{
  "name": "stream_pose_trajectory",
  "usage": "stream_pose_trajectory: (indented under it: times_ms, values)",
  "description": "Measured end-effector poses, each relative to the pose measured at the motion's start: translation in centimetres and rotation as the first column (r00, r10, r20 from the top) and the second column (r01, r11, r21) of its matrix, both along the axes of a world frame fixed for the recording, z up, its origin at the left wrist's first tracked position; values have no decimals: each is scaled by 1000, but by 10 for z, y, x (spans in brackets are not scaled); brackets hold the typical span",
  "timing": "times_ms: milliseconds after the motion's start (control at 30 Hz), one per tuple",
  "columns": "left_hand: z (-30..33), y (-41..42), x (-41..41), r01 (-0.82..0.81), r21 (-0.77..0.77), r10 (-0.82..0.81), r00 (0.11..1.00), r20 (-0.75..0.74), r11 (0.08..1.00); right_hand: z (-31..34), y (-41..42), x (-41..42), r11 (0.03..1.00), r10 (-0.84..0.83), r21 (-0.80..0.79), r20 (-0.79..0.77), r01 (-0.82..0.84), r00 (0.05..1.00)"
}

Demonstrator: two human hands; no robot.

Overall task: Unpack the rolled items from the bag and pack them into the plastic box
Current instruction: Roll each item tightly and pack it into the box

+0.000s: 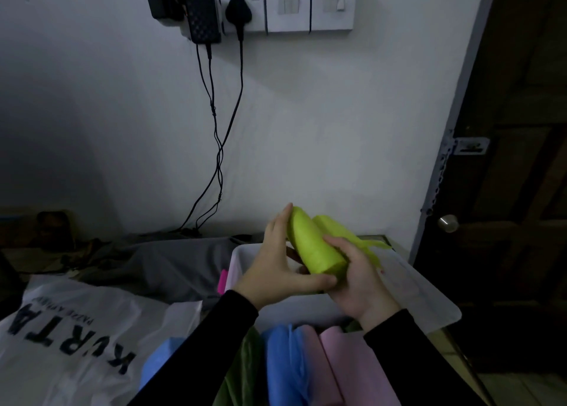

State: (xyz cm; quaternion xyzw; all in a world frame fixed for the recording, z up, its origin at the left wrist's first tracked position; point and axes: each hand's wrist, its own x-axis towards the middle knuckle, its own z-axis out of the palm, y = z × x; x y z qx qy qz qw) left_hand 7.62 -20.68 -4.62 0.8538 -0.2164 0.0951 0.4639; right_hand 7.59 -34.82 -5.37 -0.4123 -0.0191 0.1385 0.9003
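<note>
Both my hands hold a lime-green rolled cloth (313, 246) in the air above the white plastic box (429, 295). My left hand (276, 267) cups its left side, fingers straight up along it and thumb under the near end. My right hand (359, 279) grips it from the right, where a loose flap of the cloth hangs out. A white bag printed "KURTA" (70, 338) lies at the lower left. Blue (285, 365), pink (346, 362) and dark green (242, 372) rolls lie close to me at the bottom.
A grey cloth (171, 264) lies behind the bag, with a small magenta item (223, 281) beside the box. Black cables (217, 147) hang down the wall from plugs. A dark wooden door (506, 190) stands at the right.
</note>
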Motion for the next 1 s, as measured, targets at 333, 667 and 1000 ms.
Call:
stream_pose_trajectory:
  times_ms: [333,667,1000]
  values:
    - [3,-7,1,-122,423,123,992,24,898,-7,-3,-7,922,3,-383,149,55,989]
    - [-7,-7,5,-110,189,99,993,67,976,4,0,-3,994,28,-106,-36,-31,999]
    - [3,-15,7,-184,498,94,975,201,847,3,-5,-1,798,-20,-589,187,128,982]
